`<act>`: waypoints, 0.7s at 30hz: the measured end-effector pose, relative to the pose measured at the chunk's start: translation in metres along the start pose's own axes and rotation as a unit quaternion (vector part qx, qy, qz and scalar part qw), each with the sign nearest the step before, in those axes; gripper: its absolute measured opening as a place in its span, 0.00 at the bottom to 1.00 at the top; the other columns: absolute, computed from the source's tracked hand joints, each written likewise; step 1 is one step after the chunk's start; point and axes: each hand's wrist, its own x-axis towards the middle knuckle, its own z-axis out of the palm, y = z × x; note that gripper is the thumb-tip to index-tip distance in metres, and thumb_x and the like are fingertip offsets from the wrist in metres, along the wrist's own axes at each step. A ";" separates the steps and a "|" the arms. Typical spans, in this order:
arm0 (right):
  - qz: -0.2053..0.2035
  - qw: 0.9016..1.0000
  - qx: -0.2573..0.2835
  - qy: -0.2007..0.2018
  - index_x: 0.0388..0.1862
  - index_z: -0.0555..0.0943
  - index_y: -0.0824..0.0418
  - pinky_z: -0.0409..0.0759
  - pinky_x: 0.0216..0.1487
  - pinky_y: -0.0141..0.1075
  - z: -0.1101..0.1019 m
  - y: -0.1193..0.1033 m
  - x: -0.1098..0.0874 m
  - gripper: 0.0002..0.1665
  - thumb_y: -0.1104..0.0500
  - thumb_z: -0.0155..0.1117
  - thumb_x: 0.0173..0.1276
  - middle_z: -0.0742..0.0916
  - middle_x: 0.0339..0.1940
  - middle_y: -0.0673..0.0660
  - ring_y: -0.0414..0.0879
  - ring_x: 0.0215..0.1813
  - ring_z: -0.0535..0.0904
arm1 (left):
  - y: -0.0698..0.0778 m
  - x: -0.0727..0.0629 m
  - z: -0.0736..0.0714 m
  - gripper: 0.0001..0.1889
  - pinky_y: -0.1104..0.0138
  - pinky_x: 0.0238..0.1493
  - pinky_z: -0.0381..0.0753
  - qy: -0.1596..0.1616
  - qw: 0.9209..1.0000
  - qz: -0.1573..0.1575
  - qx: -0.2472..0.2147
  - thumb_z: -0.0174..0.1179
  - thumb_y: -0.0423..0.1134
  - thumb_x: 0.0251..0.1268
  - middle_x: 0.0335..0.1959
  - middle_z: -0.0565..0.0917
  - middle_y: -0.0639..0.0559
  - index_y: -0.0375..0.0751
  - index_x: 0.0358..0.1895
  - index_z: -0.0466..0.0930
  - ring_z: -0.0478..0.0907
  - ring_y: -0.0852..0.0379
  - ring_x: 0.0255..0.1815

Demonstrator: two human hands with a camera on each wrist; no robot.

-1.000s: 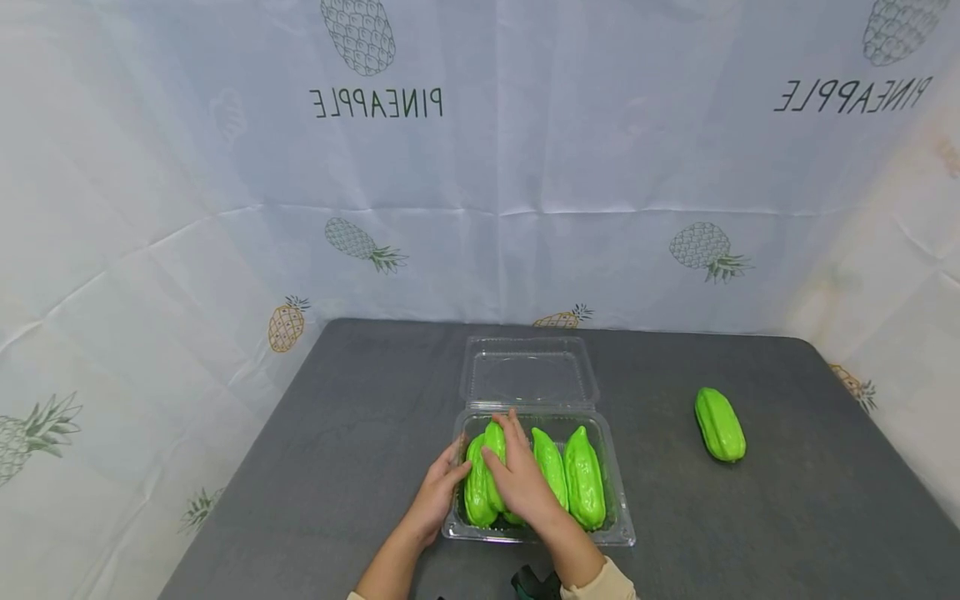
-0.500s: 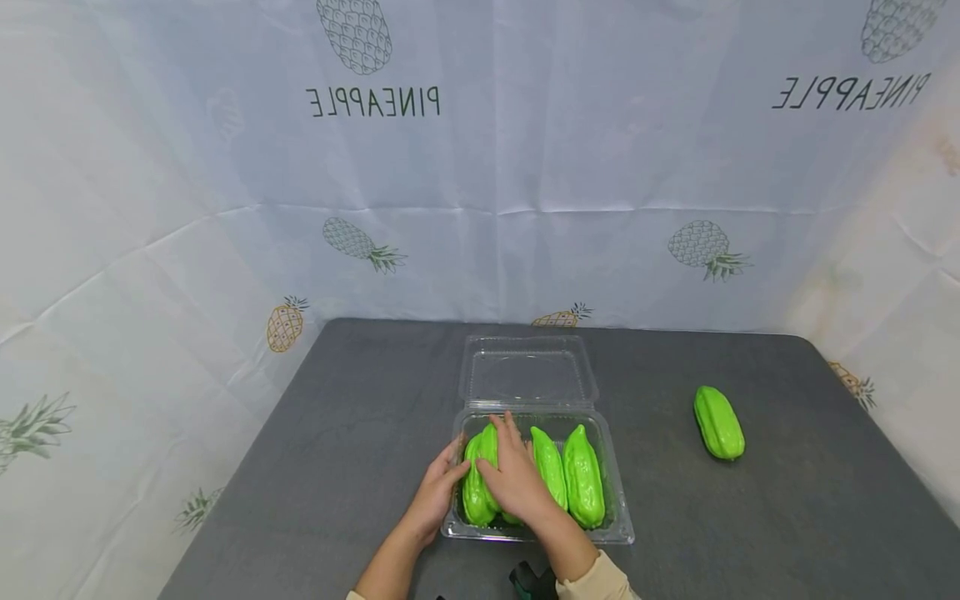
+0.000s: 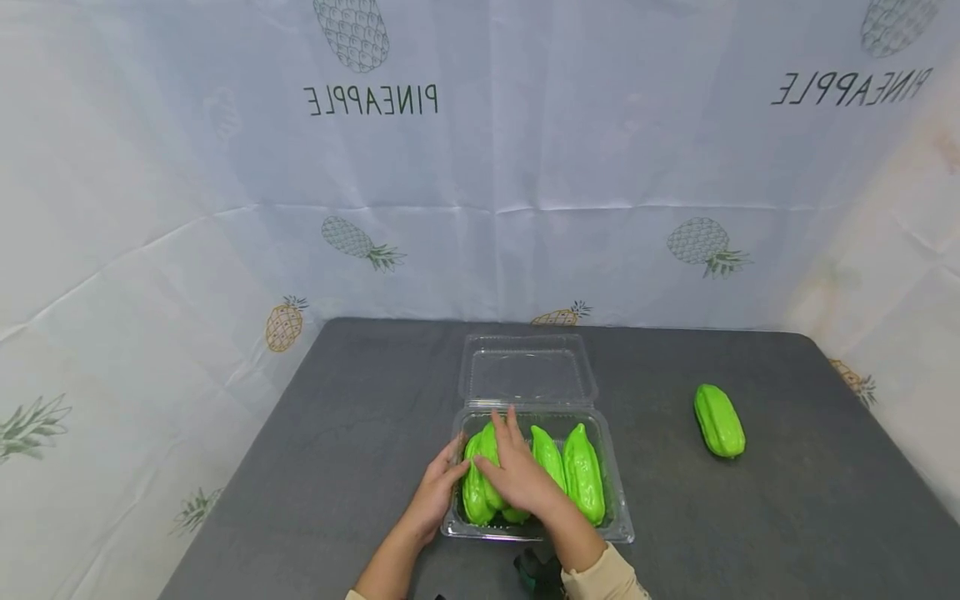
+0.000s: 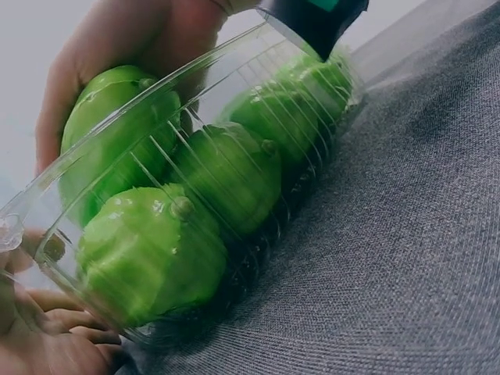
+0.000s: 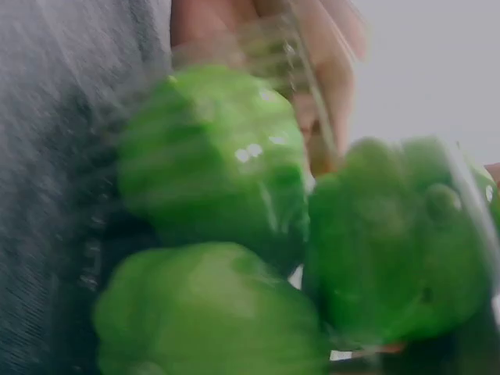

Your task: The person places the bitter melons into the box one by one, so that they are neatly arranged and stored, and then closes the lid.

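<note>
A clear plastic clamshell box (image 3: 617,508) lies on the table with its lid folded back, holding several bright green ribbed fruits (image 3: 583,475) that look like star fruit. My left hand (image 3: 433,492) grips the box's left wall, thumb at the rim and fingers outside; its fingers (image 4: 74,332) also show in the left wrist view. My right hand (image 3: 517,471) reaches into the box and holds one green fruit (image 4: 117,129). That fruit sits higher than its neighbours (image 4: 152,254) and leans against the leftmost one (image 3: 476,492). Part of it is hidden behind the hand.
One more green fruit (image 3: 720,421) lies on the grey table (image 3: 360,400), right of the box. The transparent lid (image 3: 528,371) extends toward the back edge. A dark object (image 3: 536,573) is near the right sleeve. Behind the table hangs a pineapple-print cloth (image 3: 495,150).
My right hand shifts slightly over the held fruit, and a little more of a green fruit shows beneath it at the box's front. My left hand and the box stay in place.
</note>
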 end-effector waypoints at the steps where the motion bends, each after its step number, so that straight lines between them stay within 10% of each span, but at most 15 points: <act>1: 0.000 1.000 0.001 0.000 0.74 0.45 0.68 0.57 0.63 0.68 -0.001 0.000 0.000 0.43 0.51 0.53 0.70 0.42 0.74 0.74 0.74 0.71 0.47 | 0.000 0.000 0.000 0.32 0.45 0.73 0.41 -0.001 1.000 0.001 0.001 0.43 0.39 0.72 0.74 0.48 0.33 0.27 0.72 0.44 0.40 0.38 0.75; 21: 0.019 0.998 -0.047 0.045 0.75 0.41 0.63 0.46 0.67 0.69 -0.036 -0.005 -0.023 0.54 0.46 0.62 0.64 0.39 0.76 0.64 0.64 0.76 0.33 | -0.001 0.001 -0.002 0.31 0.46 0.73 0.40 -0.007 1.000 0.022 -0.009 0.43 0.37 0.71 0.73 0.49 0.31 0.24 0.71 0.44 0.40 0.37 0.75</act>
